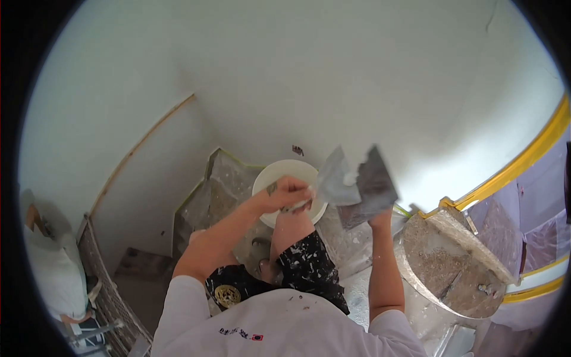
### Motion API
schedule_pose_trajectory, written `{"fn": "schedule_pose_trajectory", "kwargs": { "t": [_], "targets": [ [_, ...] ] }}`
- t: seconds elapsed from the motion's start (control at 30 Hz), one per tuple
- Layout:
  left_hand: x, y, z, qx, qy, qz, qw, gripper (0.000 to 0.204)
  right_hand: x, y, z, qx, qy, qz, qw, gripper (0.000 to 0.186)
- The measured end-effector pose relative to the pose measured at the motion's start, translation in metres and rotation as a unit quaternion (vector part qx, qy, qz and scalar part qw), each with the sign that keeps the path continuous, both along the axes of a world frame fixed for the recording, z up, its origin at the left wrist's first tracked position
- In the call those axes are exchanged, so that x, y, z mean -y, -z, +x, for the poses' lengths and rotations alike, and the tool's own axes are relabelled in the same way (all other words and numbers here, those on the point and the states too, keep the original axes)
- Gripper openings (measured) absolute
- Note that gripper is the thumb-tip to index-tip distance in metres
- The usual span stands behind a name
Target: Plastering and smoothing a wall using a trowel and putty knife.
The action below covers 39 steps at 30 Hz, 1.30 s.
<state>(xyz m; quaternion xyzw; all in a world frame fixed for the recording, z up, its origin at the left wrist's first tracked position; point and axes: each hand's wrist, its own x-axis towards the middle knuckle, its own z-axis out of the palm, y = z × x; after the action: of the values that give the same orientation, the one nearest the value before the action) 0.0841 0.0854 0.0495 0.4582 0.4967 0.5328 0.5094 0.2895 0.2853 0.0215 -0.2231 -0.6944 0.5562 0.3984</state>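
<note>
My left hand [288, 194] is closed round the handle of a wide putty knife [336, 179], its pale grey blade pointing right. My right hand [382, 219] grips a dark, flat metal plate [379, 185] from below, its handle hidden. The knife's blade meets or overlaps the plate's left side, and a small lump of white filler [350, 178] shows between them. Below my left hand stands a round white bucket [275, 174], its inside mostly hidden by my hand and knee.
Pale walls [285, 77] curve round ahead, with a wooden strip [143, 140] on the left. Spattered sheeting [229, 178] covers the floor by the bucket. At right are a rounded, debris-strewn ledge [440, 262] and yellow tape [511, 169]. A white bundle [56, 276] lies far left.
</note>
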Motion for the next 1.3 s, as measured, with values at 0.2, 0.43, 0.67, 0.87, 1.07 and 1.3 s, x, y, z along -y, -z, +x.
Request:
{"fn": "schedule_pose_trajectory", "kwargs": {
  "t": [0.2,0.43,0.67,0.87,1.07,1.3],
  "targets": [
    [0.012,-0.034,-0.038,-0.029,-0.008,0.012,0.999,0.02,0.007,-0.006,0.009,-0.063,-0.137,-0.085,0.985,0.017],
    [0.009,0.018,-0.003,-0.242,0.132,0.001,0.961,0.017,0.006,-0.042,-0.009,-0.262,-0.007,-0.313,0.913,0.026],
    [0.014,0.016,0.026,-0.003,0.052,-0.013,0.999,0.027,0.021,0.003,0.0,0.126,-0.009,-0.008,0.992,0.018],
    [0.021,-0.002,0.002,-0.025,-0.121,-0.047,0.991,0.026,-0.006,0.045,0.062,-0.015,-0.091,-0.37,0.925,0.032],
    [0.022,-0.005,-0.002,-0.133,-0.213,-0.066,0.966,0.028,0.004,0.047,0.111,-0.158,-0.169,-0.44,0.868,0.034],
    [0.024,-0.023,0.013,-0.178,-0.21,-0.072,0.959,0.028,0.032,0.054,0.08,-0.15,-0.181,-0.456,0.858,0.037]
  ]
}}
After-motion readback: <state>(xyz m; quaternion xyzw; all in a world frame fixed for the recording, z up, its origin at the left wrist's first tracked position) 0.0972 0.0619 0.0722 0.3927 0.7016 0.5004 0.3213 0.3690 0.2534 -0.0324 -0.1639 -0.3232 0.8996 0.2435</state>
